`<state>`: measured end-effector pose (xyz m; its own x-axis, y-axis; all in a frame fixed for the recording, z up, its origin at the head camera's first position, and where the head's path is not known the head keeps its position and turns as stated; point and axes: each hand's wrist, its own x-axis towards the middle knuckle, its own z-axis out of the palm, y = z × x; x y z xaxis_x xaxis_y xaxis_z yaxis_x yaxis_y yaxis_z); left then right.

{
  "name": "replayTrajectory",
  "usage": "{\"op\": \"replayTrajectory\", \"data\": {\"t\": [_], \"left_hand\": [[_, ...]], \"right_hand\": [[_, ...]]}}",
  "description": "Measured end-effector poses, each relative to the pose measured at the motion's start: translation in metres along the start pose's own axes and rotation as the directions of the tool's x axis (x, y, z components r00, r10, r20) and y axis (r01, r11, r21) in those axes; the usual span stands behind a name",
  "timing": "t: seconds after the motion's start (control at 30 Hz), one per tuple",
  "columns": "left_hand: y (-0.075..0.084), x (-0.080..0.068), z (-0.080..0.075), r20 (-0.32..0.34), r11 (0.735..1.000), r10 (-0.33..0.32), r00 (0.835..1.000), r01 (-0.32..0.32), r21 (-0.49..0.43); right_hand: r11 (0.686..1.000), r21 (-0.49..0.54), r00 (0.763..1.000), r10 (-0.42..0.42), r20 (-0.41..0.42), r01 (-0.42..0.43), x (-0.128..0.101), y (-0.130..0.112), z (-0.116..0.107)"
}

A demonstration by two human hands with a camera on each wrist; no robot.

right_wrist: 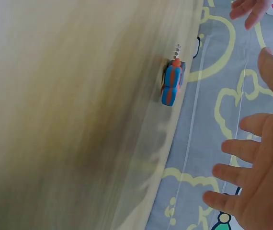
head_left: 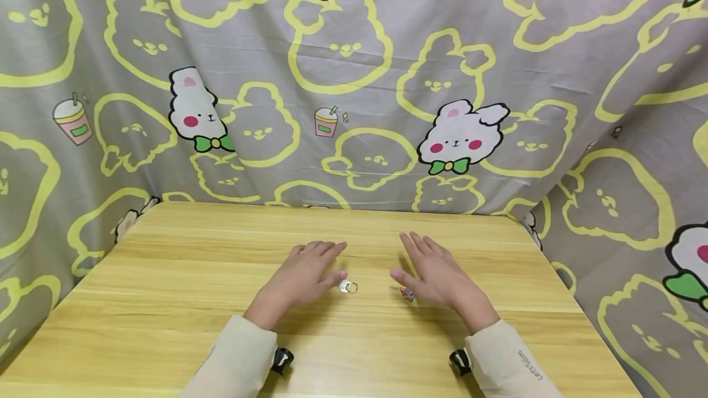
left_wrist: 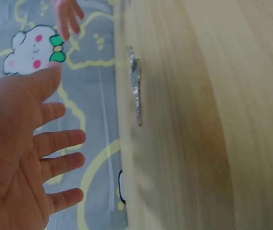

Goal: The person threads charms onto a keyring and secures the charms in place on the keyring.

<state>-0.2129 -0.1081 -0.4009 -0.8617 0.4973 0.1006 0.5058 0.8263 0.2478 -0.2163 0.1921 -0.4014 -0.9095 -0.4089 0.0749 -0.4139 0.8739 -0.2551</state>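
Note:
My left hand (head_left: 301, 275) hovers over the table with its fingers straight and nothing in its grasp. Just by its thumb lies a small silvery metal piece with a ring (head_left: 348, 287), seen edge-on as a thin metal shape (left_wrist: 136, 81) in the left wrist view. On the other side my right hand (head_left: 439, 275) is held out with extended fingers, also holding nothing. Beneath its thumb sits a small orange-and-blue charm (head_left: 408, 293) with a short chain. The right wrist view shows the charm (right_wrist: 171, 85) more fully. Both hands look apart from these things.
A light wood-grain table (head_left: 182, 281) spans the space under the hands. Grey curtain cloth (head_left: 359, 164) with yellow outlines and cartoon rabbits hangs behind and at both sides. Black wrist mounts (head_left: 283, 361) stick out beside the sleeves.

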Motion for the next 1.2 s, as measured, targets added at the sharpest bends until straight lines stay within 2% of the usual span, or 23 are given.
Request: {"op": "replayTrajectory", "data": {"t": [0.17,0.37,0.5,0.7,1.0,1.1,1.2], "left_hand": [[0.000,0.002,0.007,0.046,0.998,0.033,0.998,-0.035,0.050],[-0.001,0.005,0.016,0.065,0.983,0.163,0.985,-0.167,0.074],[-0.001,0.009,0.020,0.067,0.976,0.203,0.977,-0.208,0.062],[-0.001,0.015,0.023,0.082,0.975,0.215,0.973,-0.219,0.035],[0.000,0.022,0.023,0.085,0.974,0.226,0.970,-0.227,-0.001],[-0.001,0.025,0.022,0.098,0.973,0.229,0.969,-0.225,-0.046],[-0.002,0.030,0.023,0.124,0.974,0.211,0.970,-0.197,-0.115]], "right_hand": [[0.999,0.030,0.997,-0.018,0.071,0.016,-0.001,0.000,0.000],[0.996,0.053,0.988,-0.072,0.136,0.065,-0.001,0.002,0.002],[0.989,0.075,0.980,-0.139,0.141,0.130,0.000,0.004,0.005],[0.981,0.062,0.976,-0.189,0.111,0.183,0.001,0.007,0.010],[0.977,0.035,0.972,-0.213,0.102,0.211,0.003,0.006,0.010],[0.976,0.033,0.969,-0.220,0.112,0.217,0.005,0.005,0.009],[0.975,0.035,0.967,-0.222,0.126,0.219,0.007,0.005,0.008]]}}
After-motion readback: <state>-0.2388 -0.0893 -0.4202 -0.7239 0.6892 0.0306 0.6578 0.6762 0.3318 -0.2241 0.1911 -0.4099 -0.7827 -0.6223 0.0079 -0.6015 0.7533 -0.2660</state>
